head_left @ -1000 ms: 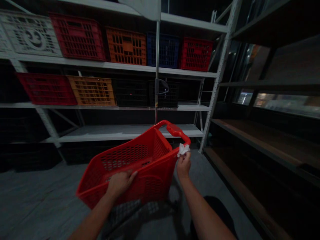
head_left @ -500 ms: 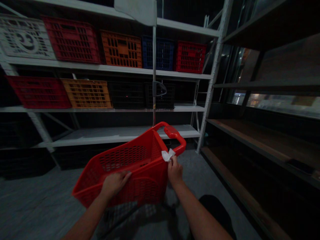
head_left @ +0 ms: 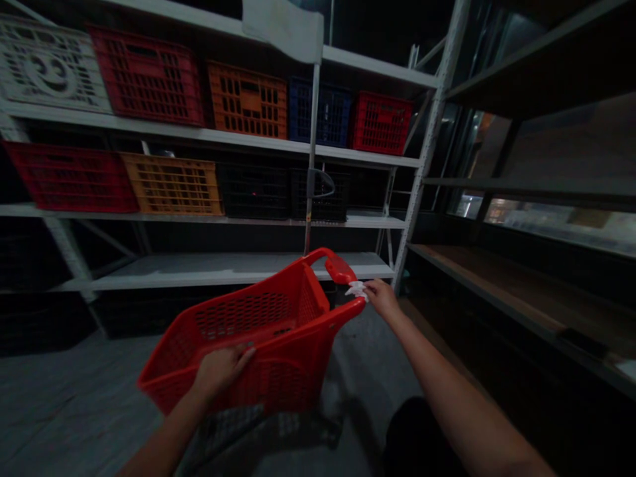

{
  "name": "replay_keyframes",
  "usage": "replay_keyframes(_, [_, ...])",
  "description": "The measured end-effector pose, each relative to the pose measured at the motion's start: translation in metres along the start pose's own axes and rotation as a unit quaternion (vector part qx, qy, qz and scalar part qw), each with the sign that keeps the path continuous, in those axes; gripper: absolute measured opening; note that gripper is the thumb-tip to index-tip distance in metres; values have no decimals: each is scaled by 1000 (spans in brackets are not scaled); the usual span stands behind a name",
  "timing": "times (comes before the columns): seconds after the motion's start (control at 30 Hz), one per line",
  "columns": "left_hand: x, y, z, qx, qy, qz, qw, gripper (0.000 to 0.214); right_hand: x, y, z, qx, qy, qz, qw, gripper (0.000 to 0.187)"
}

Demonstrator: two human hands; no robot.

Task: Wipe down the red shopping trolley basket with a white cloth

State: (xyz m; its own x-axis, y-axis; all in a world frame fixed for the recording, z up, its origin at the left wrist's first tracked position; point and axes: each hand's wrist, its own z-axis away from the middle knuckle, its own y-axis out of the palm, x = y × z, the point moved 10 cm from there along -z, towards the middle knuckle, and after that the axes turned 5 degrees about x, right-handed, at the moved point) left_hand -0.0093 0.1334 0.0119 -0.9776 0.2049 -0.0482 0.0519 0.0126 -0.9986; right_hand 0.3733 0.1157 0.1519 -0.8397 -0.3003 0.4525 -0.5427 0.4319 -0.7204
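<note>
A red plastic shopping cart (head_left: 293,338) stands in front of me, its basket pointing left and its looped handle (head_left: 340,270) to the right. My left hand (head_left: 223,371) is closed over the near rim of the basket, fingers inside and thumb along the top. My right hand (head_left: 381,297) pinches a crumpled white tissue (head_left: 358,289) against the handle's near corner. A pole (head_left: 313,146) with a whitish flag (head_left: 285,26) rises behind the cart's handle end.
White metal shelving (head_left: 223,271) runs behind the cart, holding plastic crates such as an orange crate (head_left: 248,99) and a yellow crate (head_left: 171,185). On the right stands a dark rack (head_left: 497,265) with wooden shelves. Grey floor (head_left: 74,391) shows around the cart.
My right hand has slid the tissue from the basket's corner up and right onto the handle's bend. My left hand stays on the rim. The view has shifted slightly.
</note>
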Motion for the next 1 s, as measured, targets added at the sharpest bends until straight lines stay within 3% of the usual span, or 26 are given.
replay_keyframes(0.1, [-14, -16, -2, -39, -4, 43, 998, 57, 13, 13, 0, 94, -48, -16, 994, 20])
replay_keyframes(0.2, [-71, -41, -8, -90, 62, 60, 992, 52, 27, 26, 6, 176, -68, -55, 981, 20])
replay_keyframes(0.27, [-113, -49, -14, -81, 107, 80, 988, 54, 37, 34, 3, 231, -89, -67, 967, 19])
replay_keyframes(0.37, [-142, -45, -24, -37, 94, 72, 992, 63, 57, 46, -13, 285, -160, -14, 945, 18])
replay_keyframes(0.47, [-145, -42, -27, -36, 94, 68, 993, 64, 69, 55, -37, 277, -212, 74, 934, 18])
replay_keyframes(0.6, [-135, -41, -28, -41, 79, 68, 994, 64, 71, 64, -55, 279, -207, 97, 933, 19])
replay_keyframes(0.67, [-134, -40, -29, -38, 77, 62, 994, 64, 68, 70, -51, 329, -201, 92, 918, 19])
replay_keyframes(0.77, [-137, -39, -29, -36, 86, 55, 994, 64, 65, 82, -31, 457, -201, 62, 864, 17])
replay_keyframes(0.83, [-138, -38, -30, -34, 91, 58, 994, 63, 65, 85, -27, 484, -202, 61, 849, 14])
replay_keyframes(0.93, [-140, -36, -31, -32, 95, 69, 993, 62, 69, 82, -49, 389, -213, 102, 890, 11])
replay_keyframes(1.0, [-142, -36, -31, -36, 96, 75, 992, 63, 80, 85, -61, 339, -253, 113, 899, 11])
